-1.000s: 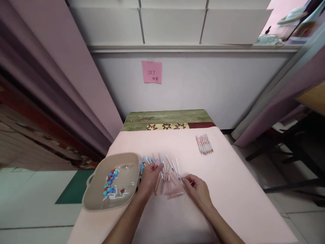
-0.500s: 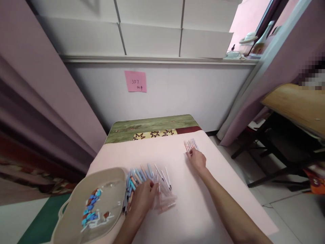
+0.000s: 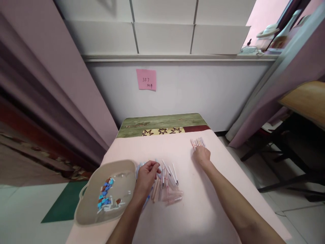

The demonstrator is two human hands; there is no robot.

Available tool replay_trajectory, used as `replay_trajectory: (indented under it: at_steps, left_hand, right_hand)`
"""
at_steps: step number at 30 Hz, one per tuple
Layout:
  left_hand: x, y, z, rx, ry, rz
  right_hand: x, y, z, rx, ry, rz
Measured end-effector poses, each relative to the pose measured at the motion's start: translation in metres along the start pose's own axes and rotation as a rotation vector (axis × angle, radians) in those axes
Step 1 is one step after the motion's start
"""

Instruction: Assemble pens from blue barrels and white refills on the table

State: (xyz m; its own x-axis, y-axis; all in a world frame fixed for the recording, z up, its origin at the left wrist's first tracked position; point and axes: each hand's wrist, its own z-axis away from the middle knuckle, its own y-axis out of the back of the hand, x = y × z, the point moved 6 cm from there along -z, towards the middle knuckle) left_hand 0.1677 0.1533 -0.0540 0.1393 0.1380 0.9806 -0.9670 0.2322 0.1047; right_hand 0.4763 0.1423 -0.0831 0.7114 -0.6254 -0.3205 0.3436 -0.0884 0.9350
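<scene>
My left hand point(image 3: 147, 178) hovers over a pile of pen parts, thumb and fingers pinched together; what sits between them is too small to make out. Blue and peach pen barrels point(image 3: 155, 190) lie under and beside it. Thin white pen refills point(image 3: 174, 173) with dark tips and clear pinkish pieces point(image 3: 174, 197) spread just right of that hand. Farther right, my right hand point(image 3: 202, 156) is closed at the near ends of a neat row of clear pen barrels point(image 3: 197, 143); its fingertips are partly hidden.
A beige bin point(image 3: 83, 211) stands left of the pile, holding blue, brown and white small parts point(image 3: 105, 193). Pink cloth point(image 3: 213, 206) covers most of the table, with a green patterned strip point(image 3: 162, 121) at the back. A pink note point(image 3: 146, 80) is on the wall.
My left hand has lifted from the pile and moved slightly up, baring more barrels. My right hand stays by the row, its fingers more curled. The whole view has shifted.
</scene>
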Motion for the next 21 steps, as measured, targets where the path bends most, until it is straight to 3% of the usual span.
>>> replay_trajectory:
  at_steps: [4, 7, 8, 10, 12, 17, 19, 21]
  left_hand:
    - [0.004, -0.019, -0.003, -0.037, 0.077, 0.22]
    - [0.002, -0.04, -0.003, -0.116, 0.148, 0.353]
    - [0.001, -0.047, -0.002, -0.146, 0.172, 0.407]
    - [-0.002, -0.057, 0.0, -0.183, 0.204, 0.519]
    - [-0.004, -0.062, 0.002, -0.172, 0.224, 0.615]
    - [-0.005, -0.063, 0.009, -0.122, 0.304, 0.722]
    - [-0.002, -0.062, 0.011, -0.107, 0.274, 0.741]
    - [-0.001, -0.061, 0.012, -0.073, 0.232, 0.739]
  right_hand:
    - [-0.021, 0.007, 0.035, -0.011, 0.085, -0.158]
    - [-0.042, -0.007, 0.083, -0.125, 0.207, -0.351]
    - [-0.049, -0.014, 0.099, -0.193, 0.232, -0.454]
    - [-0.06, -0.031, 0.128, -0.455, 0.209, -0.966]
    - [-0.065, -0.038, 0.146, -0.584, 0.15, -1.281]
    - [-0.07, -0.057, 0.167, -0.973, -0.076, -1.468]
    - [-0.069, -0.061, 0.169, -0.993, -0.143, -1.469]
    - [-0.067, -0.058, 0.164, -0.842, -0.086, -1.471]
